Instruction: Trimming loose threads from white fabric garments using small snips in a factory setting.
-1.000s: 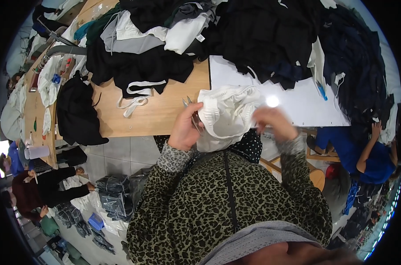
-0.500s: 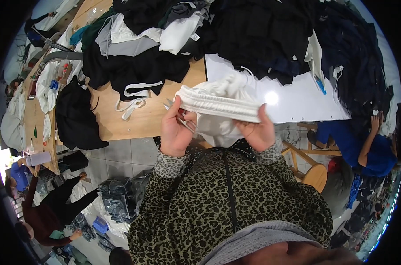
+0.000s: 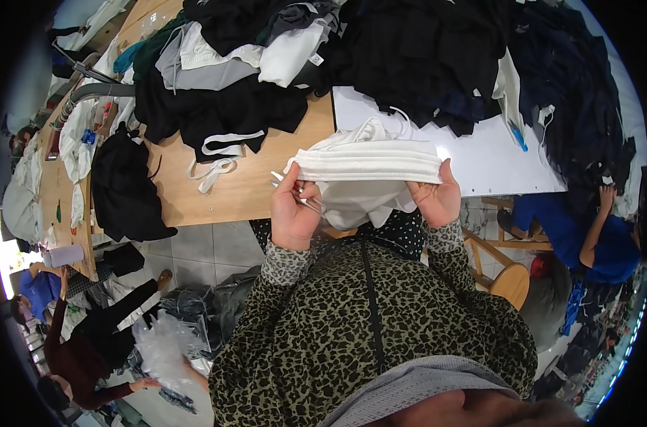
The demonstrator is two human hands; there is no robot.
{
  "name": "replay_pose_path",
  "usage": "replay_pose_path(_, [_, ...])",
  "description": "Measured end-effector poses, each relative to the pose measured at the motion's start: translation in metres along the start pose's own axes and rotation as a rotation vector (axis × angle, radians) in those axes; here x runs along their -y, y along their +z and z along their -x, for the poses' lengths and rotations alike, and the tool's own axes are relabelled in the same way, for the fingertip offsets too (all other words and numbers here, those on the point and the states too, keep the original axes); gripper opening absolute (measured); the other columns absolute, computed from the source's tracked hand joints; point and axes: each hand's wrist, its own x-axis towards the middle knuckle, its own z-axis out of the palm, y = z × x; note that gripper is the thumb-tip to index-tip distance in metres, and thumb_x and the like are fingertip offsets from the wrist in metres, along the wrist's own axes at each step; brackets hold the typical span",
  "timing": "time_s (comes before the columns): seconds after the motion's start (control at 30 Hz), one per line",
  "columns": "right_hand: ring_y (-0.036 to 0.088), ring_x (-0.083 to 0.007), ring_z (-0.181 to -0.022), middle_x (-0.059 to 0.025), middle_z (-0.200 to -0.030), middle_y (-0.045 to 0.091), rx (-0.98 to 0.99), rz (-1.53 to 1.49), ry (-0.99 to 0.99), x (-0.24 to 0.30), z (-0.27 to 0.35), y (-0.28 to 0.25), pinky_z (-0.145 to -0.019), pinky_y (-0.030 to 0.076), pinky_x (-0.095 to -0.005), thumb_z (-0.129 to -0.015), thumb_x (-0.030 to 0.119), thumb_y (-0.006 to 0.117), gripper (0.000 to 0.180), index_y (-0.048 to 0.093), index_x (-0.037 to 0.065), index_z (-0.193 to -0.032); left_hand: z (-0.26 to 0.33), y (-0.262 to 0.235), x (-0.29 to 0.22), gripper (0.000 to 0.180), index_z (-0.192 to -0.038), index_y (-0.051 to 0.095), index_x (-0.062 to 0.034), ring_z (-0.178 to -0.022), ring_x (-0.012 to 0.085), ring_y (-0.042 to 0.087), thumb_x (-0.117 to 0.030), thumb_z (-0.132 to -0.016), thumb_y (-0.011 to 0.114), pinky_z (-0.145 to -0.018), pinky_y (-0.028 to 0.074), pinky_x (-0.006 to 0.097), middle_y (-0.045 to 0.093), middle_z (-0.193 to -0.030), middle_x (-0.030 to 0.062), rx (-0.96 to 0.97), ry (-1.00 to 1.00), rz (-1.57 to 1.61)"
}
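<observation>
A white garment with a wide stitched waistband [image 3: 369,165] is held up over the table's front edge. My left hand [image 3: 293,215] is closed on one end of the band, thumb on top. A small pair of scissors [image 3: 275,178] is tucked in that same hand, blades pointing out past the thumb; its handles are partly hidden by the fingers. At the band's other end, my right hand [image 3: 437,198] pinches the fabric. The band is drawn out nearly smooth between both hands, while the rest of the white cloth [image 3: 362,203] hangs below and bunches behind it.
Black garments [image 3: 423,57] are heaped across the back of the table [image 3: 256,181]. A white strip [image 3: 220,167] lies left of my hands. Blue-handled snips [image 3: 517,136] rest at the right. A wooden stool [image 3: 505,283] stands right; co-workers are on both sides.
The gathered waistband has been stretched wider and flatter, with my right hand moving right. At lower left, a person has turned, and a clear plastic bundle now shows near them.
</observation>
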Motion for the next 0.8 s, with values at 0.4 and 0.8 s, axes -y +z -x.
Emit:
replay_pose_path(0.4, [0.039, -0.0342, -0.125, -0.0194, -0.133, 0.042, -0.057, 0.034, 0.007, 0.001, 0.0, -0.002, -0.106, 0.031, -0.0499, -0.097, 0.035, 0.036, 0.048, 0.04, -0.001, -0.128, -0.001, -0.016, 0.004, 0.009, -0.093, 0.056, -0.0015, -0.058, 0.0051, 0.044, -0.009, -0.091, 0.052, -0.044, 0.031, 0.017, 0.061, -0.086, 0.002, 0.111, -0.025, 0.001])
replay_pose_path(0.8, [0.046, -0.0301, -0.115, -0.0168, -0.122, 0.048, -0.197, 0.007, 0.08, -0.069, 0.007, 0.007, -0.103, 0.037, -0.0404, -0.091, 0.043, 0.049, 0.059, 0.04, -0.006, -0.122, 0.009, 0.009, 0.036, 0.007, -0.093, 0.057, -0.0034, -0.064, 0.0031, 0.049, -0.004, -0.086, 0.057, -0.044, 0.033, 0.016, 0.059, -0.083, -0.0002, 0.036, -0.01, -0.177])
